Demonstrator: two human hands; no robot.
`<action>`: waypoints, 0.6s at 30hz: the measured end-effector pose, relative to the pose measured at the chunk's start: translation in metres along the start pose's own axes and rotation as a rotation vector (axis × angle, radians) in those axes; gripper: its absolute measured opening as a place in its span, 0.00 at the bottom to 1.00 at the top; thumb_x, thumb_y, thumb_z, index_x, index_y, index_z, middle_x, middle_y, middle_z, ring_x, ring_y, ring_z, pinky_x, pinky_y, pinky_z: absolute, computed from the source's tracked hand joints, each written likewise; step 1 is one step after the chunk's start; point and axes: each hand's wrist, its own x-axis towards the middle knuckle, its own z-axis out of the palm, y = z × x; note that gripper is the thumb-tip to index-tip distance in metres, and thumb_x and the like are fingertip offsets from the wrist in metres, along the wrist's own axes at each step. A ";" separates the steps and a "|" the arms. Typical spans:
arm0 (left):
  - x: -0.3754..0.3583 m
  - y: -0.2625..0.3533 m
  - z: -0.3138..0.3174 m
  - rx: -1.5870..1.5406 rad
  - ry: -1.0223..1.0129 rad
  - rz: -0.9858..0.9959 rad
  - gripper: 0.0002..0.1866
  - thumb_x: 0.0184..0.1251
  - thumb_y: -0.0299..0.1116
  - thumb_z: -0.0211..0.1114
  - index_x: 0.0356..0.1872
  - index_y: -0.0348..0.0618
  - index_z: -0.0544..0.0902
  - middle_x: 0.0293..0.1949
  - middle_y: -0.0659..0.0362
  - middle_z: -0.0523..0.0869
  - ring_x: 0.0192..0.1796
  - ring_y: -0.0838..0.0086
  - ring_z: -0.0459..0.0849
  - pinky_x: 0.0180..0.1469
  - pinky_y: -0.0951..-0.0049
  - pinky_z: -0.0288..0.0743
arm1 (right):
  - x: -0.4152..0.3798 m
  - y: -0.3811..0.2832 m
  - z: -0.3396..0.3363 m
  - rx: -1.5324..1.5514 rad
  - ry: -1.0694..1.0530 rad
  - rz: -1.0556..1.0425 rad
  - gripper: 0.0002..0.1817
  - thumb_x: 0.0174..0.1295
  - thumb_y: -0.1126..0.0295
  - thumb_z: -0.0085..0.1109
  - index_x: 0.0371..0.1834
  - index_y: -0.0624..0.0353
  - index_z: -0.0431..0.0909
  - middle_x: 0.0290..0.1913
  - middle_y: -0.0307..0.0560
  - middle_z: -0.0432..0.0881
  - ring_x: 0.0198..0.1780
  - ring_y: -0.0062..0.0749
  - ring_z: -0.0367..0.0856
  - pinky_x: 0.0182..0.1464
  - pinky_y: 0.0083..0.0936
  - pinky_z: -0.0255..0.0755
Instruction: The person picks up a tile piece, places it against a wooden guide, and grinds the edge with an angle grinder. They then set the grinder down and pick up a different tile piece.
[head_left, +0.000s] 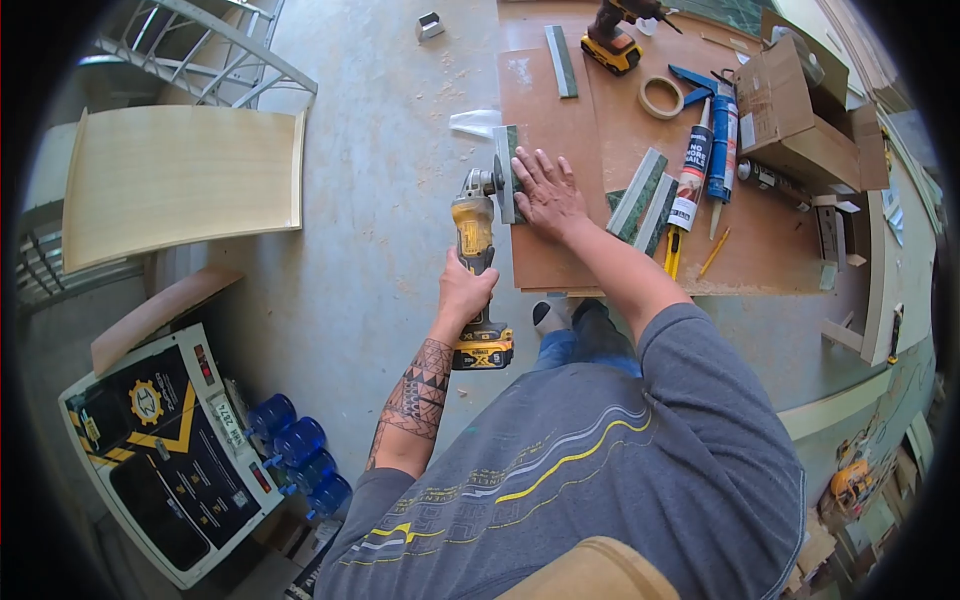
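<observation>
My left hand [466,289] is wrapped round the body of a yellow and black cordless angle grinder [474,232]. The grinder's disc [498,173] stands right at the left edge of a green strip with a pale face [507,150], which lies along the table's edge. Flat and with fingers spread, my right hand [548,192] rests on the brown table board [560,265], its fingertips at the strip's right side. Several similar green strips [640,195] lie to the right of this hand, and one more green strip [561,62] is farther up the table.
On the table are a cordless drill [612,45], masking tape [660,97], adhesive tubes [692,165], a yellow utility knife [674,250], a pencil [714,251] and a cardboard box [795,110]. Left are a curved panel [185,185], a ladder [225,50] and blue water bottles [300,440].
</observation>
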 end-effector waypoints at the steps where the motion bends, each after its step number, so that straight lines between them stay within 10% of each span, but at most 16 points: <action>1: 0.000 0.000 0.000 0.006 -0.007 -0.006 0.35 0.63 0.38 0.74 0.68 0.32 0.72 0.40 0.44 0.94 0.37 0.57 0.96 0.44 0.57 0.91 | 0.000 0.001 0.000 -0.010 -0.005 0.005 0.40 0.85 0.46 0.46 0.96 0.42 0.53 0.98 0.35 0.48 0.97 0.39 0.45 0.94 0.56 0.33; 18: 0.005 -0.014 0.004 0.024 -0.020 -0.026 0.41 0.62 0.40 0.76 0.73 0.30 0.70 0.49 0.36 0.94 0.51 0.46 0.97 0.58 0.51 0.89 | 0.001 0.001 0.002 -0.008 0.037 -0.004 0.39 0.84 0.46 0.49 0.95 0.42 0.56 0.98 0.36 0.51 0.95 0.39 0.50 0.94 0.55 0.36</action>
